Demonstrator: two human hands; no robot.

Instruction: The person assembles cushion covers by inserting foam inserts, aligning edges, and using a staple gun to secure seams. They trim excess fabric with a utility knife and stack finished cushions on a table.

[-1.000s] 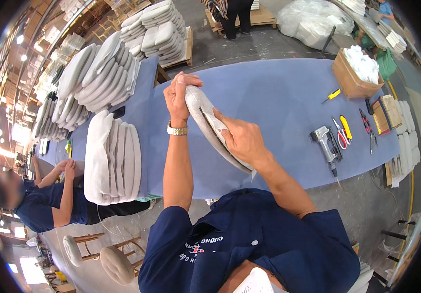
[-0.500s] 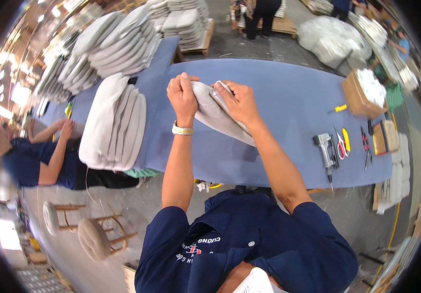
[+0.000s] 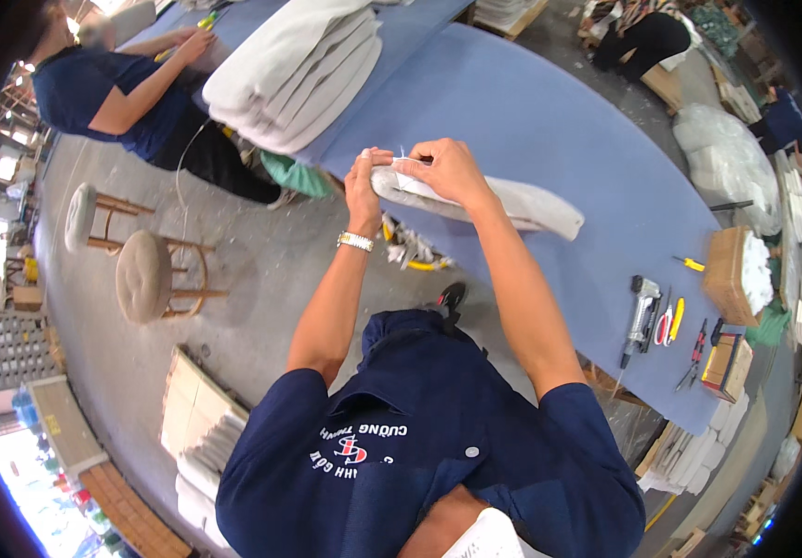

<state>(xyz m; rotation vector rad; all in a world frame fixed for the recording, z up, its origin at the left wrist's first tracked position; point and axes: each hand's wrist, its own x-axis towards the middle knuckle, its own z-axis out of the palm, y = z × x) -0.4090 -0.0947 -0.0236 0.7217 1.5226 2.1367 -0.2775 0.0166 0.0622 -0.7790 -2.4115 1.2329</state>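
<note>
A light grey seat cushion (image 3: pixel 531 205) is held on edge over the blue table, its long side stretching away to the right. My left hand (image 3: pixel 364 191) is closed round its left end, with the thumb up. Close beside it, my right hand (image 3: pixel 447 174) pinches a small white flap (image 3: pixel 404 168) at that same end. The right fingers hide part of the flap, and I cannot tell whether it is cloth or a tag. My right forearm crosses in front of the cushion's middle.
Similar cushions (image 3: pixel 294 79) are stacked on the table (image 3: pixel 605 279) at the left. Toward the right lie an air gun (image 3: pixel 641 312), red-handled scissors (image 3: pixel 664 327), a yellow cutter (image 3: pixel 677 321), pliers (image 3: pixel 695 353) and a cardboard box (image 3: pixel 728 270). A co-worker (image 3: pixel 112 93) works far left, near two stools (image 3: pixel 144 277).
My view has swung so the table shows more slantwise. The cushion now points more to the right, and my hands have come closer together at its end, both still gripping.
</note>
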